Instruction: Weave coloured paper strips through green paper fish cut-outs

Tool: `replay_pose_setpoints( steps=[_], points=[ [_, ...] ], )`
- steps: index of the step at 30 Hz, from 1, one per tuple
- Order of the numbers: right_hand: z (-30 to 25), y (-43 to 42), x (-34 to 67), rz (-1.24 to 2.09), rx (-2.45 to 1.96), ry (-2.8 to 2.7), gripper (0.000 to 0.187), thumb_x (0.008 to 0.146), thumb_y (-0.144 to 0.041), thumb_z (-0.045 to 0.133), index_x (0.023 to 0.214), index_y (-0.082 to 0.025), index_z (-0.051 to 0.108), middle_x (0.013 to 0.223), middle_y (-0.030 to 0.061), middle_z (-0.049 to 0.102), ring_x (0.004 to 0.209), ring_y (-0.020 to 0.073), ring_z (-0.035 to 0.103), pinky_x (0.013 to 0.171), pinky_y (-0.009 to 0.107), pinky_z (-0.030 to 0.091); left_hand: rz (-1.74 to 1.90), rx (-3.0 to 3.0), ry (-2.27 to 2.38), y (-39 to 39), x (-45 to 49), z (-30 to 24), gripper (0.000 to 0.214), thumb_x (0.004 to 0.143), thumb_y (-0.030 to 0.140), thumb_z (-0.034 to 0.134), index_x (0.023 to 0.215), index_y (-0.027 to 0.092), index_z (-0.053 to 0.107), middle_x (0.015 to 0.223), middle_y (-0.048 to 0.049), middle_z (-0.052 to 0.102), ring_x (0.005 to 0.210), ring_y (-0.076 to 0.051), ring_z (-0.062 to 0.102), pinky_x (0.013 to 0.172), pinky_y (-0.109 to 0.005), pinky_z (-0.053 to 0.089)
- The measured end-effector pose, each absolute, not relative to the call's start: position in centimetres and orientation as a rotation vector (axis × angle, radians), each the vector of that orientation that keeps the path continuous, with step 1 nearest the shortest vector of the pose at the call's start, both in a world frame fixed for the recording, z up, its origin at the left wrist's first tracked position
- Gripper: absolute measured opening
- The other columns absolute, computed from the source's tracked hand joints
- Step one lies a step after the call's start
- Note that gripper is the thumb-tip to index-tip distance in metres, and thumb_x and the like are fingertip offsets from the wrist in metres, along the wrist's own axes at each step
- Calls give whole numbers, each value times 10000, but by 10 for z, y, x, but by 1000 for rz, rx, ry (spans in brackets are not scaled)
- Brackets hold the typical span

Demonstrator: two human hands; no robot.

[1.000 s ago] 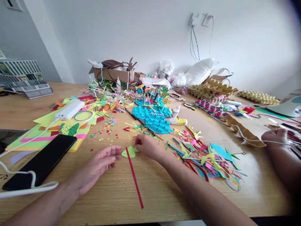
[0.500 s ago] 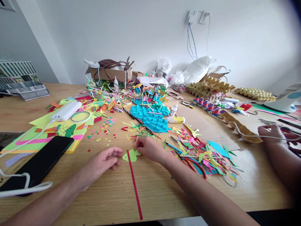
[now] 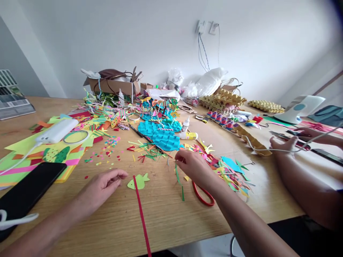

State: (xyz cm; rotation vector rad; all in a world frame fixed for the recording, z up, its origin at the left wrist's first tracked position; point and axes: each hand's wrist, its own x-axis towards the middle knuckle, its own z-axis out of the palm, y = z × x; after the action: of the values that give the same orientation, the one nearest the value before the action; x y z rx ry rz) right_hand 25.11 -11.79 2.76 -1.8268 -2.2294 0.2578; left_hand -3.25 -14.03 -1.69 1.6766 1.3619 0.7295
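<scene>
A light green paper fish [image 3: 140, 182] lies flat on the wooden table, and a long thin red paper strip [image 3: 142, 217] crosses its body and runs toward the near edge. Just left of the fish rests my left hand [image 3: 105, 185], open, its fingers loosely bent and holding nothing. My right hand [image 3: 191, 164] is over the table to the right of the fish. Its fingers are curled together, and whatever they hold, if anything, is hidden. Close to its fingertips is a thin green paper strip [image 3: 177, 174]. Red-handled scissors [image 3: 203, 195] lie partly under my right forearm.
Paper scraps [image 3: 232, 175] spread at right; a blue scaly paper craft [image 3: 166, 138] and glue bottle [image 3: 190, 135] stand beyond. At left are a black phone [image 3: 32, 192], white power bank [image 3: 57, 131] and paper sheets. A co-worker's hand [image 3: 285, 144] works at far right near an egg carton [image 3: 254, 141].
My right hand has moved away from the fish's tail to the right, toward the scraps. My left hand stays beside the fish. The camera view has turned somewhat right.
</scene>
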Motion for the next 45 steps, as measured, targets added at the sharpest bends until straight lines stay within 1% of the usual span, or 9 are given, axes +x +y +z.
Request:
replay_pose_setpoints(
  steps=[9, 15, 21, 24, 26, 28, 33, 37, 45],
  points=[
    [0, -161, 269, 262, -1785, -2477, 385, 760, -22, 445, 1068, -224, 555, 1028, 60, 594, 909, 176, 573, 673, 235, 362, 835, 1659, 1298, -124, -18, 0, 169, 666, 306, 652, 814, 237, 695, 845, -32, 681, 795, -237, 593, 692, -260, 434],
    [-20, -153, 266, 268, -1718, -2464, 235, 818, -66, 411, 808, -176, 618, 885, 61, 584, 785, 150, 566, 663, 231, 395, 800, 1593, 1184, -123, -6, 2, 149, 679, 274, 617, 802, 207, 669, 771, -24, 658, 734, -201, 585, 605, -247, 447],
    [0, -157, 265, 193, -1331, -2078, 199, 861, -136, 402, 857, -199, 590, 956, 75, 604, 873, 163, 573, 738, 270, 441, 687, 1416, 1052, -137, 10, -4, 165, 701, 273, 604, 819, 166, 647, 740, -38, 634, 663, -159, 567, 550, -229, 435],
    [17, -171, 250, 411, -1155, -1915, 128, 849, -181, 474, 828, -228, 592, 894, 40, 641, 852, 158, 596, 738, 276, 463, 681, 1303, 1019, -146, 24, -11, 384, 670, 256, 640, 1047, 197, 593, 1000, -70, 594, 680, -133, 561, 574, -233, 435],
    [21, -178, 237, 662, -1082, -1792, 92, 839, -215, 513, 816, -232, 600, 822, 23, 652, 765, 147, 610, 673, 266, 476, 776, 1245, 972, -150, 33, -15, 672, 600, 227, 700, 1228, 267, 462, 1252, -90, 446, 791, -152, 567, 604, -236, 435],
    [19, -182, 226, 883, -1020, -1644, 69, 818, -239, 547, 795, -227, 610, 786, 18, 654, 726, 145, 615, 617, 253, 471, 818, 1230, 903, -151, 40, -17, 754, 583, 211, 716, 1270, 292, 414, 1289, -82, 410, 889, -182, 551, 638, -244, 435],
    [4, -177, 218, 1265, -962, -1238, 78, 736, -275, 645, 753, -200, 631, 719, 12, 653, 680, 136, 626, 527, 205, 439, 702, 1258, 885, -151, 37, -5, 268, 680, 253, 666, 936, 178, 641, 802, -29, 610, 690, -136, 534, 593, -234, 390],
    [0, -173, 218, 1430, -954, -1041, 140, 684, -288, 698, 720, -169, 632, 734, 23, 652, 652, 119, 619, 513, 184, 425, 761, 995, 815, -152, 30, 2, 363, 709, 230, 674, 1058, 222, 576, 838, -14, 621, 716, -115, 543, 593, -209, 387],
    [-8, -175, 211, 1656, -882, -756, 225, 600, -281, 767, 700, -162, 604, 772, 20, 662, 627, 108, 626, 471, 152, 400, 824, 772, 748, -150, 32, -3, 143, 672, 186, 733, 765, 164, 626, 647, 29, 578, 583, -58, 505, 566, -172, 381]
  ],
)
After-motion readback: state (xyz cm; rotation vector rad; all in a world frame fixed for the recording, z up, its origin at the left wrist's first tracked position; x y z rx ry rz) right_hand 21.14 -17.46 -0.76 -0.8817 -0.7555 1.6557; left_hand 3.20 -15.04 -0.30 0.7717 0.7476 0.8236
